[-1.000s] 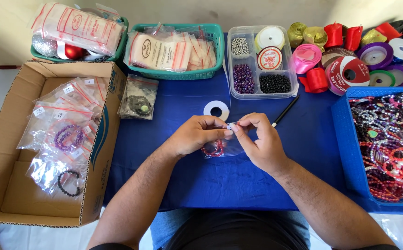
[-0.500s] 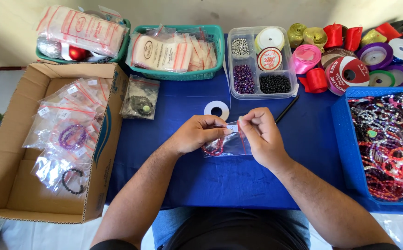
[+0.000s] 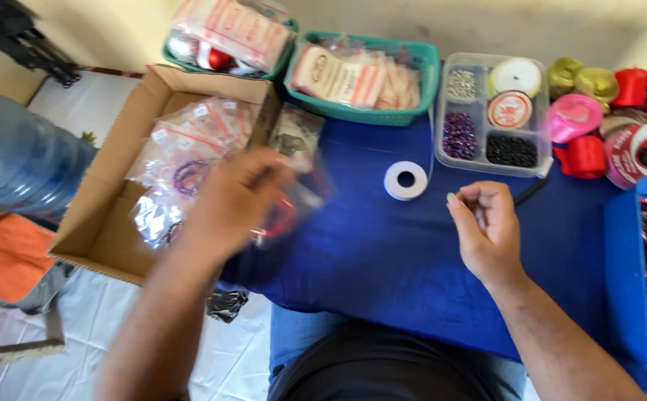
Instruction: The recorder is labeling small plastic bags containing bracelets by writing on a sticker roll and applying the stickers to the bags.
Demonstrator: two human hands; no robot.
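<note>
— Where's the bag?
— My left hand (image 3: 238, 200) pinches the small clear plastic bag with a red bracelet (image 3: 294, 204) beside the brown cardboard box (image 3: 108, 223) (blurred).
— The other?
— My right hand (image 3: 487, 230) hovers loosely curled, empty.

The flat table cloth (image 3: 383, 260) is deep blue. On it, beside the clear plastic compartment box (image 3: 496, 115), lies a white round tape roll (image 3: 405, 180). That box shows silver, purple and black beads. To its left, the plastic basket (image 3: 368, 113) is teal green. To its right, the shiny ribbon spools (image 3: 583, 119) are gold, pink and red. The blurred left hand (image 3: 234, 197) holds a clear plastic bag (image 3: 294, 204) with red inside, by the brown cardboard box (image 3: 108, 223).
</note>
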